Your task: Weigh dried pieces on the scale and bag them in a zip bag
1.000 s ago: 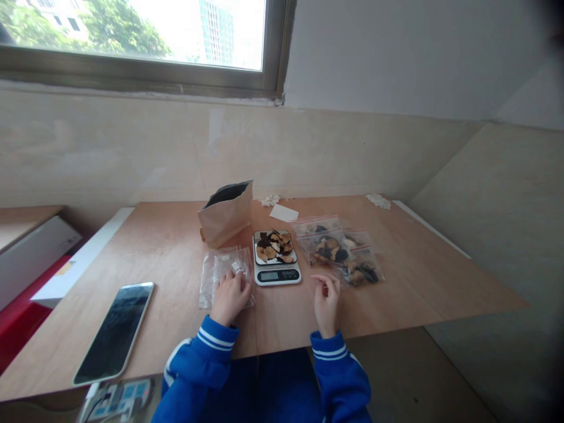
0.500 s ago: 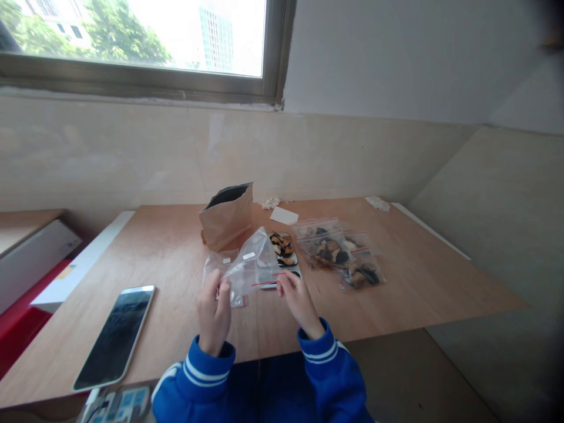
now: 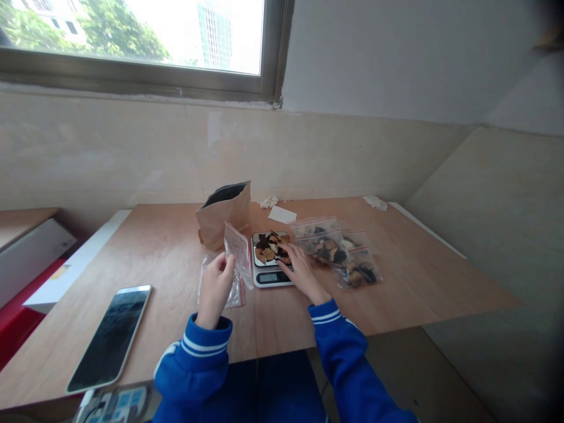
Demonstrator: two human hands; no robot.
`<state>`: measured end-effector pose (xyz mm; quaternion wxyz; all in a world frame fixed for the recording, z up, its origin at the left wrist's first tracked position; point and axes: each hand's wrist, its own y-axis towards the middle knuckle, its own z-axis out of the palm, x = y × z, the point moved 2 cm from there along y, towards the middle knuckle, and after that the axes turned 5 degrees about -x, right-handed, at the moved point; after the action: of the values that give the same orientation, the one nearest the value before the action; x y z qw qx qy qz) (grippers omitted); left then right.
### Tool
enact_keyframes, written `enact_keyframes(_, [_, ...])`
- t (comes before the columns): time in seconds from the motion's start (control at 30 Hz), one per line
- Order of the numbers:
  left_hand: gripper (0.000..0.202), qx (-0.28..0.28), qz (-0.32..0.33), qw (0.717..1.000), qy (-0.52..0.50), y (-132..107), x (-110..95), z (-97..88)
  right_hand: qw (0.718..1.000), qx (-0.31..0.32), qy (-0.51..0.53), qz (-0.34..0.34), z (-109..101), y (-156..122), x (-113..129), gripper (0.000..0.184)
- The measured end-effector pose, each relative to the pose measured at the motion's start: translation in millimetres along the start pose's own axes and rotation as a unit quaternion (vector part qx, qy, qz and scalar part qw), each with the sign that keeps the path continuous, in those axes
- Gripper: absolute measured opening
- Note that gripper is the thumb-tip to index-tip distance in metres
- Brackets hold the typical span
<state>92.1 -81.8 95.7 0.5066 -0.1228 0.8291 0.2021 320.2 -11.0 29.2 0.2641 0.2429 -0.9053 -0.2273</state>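
Note:
My left hand (image 3: 215,288) is closed on a clear zip bag (image 3: 239,252), which hangs to the right of my fingers beside the scale. More clear bags (image 3: 233,296) lie flat on the table beneath that hand. In the middle of the table stands a small digital kitchen scale (image 3: 259,276) with a lit display. Dried brown and black slices (image 3: 267,247), which look like dried mushroom, are heaped on its plate. My right hand (image 3: 299,270) reaches over the right side of the scale, fingers spread apart at the slices. Whether its fingertips touch them I cannot tell.
Behind my left hand stands an open kraft paper pouch (image 3: 224,217). Filled zip bags of dried slices (image 3: 335,249) lie right of the scale. A white card (image 3: 282,214) rests behind it. A large phone (image 3: 110,338) lies at the left, near the front edge.
My right hand has let go of the zip bag's red-striped edge and moved over the scale. My left hand keeps the bag, now drawn aside, so the scale and display show.

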Motion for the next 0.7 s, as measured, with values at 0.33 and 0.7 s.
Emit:
enact_keyframes(0.33, [0.040, -0.006, 0.016, 1.000, -0.007, -1, 4, 8.7, 0.995, 0.050, -0.080, -0.041, 2, 8, -13, 0.036])
enact_keyframes(0.7, [0.039, 0.001, 0.030, 1.000, 0.000, -4, 8, 21.6, 0.941, -0.087, 0.307, 0.110, -15, 26, 32, 0.029])
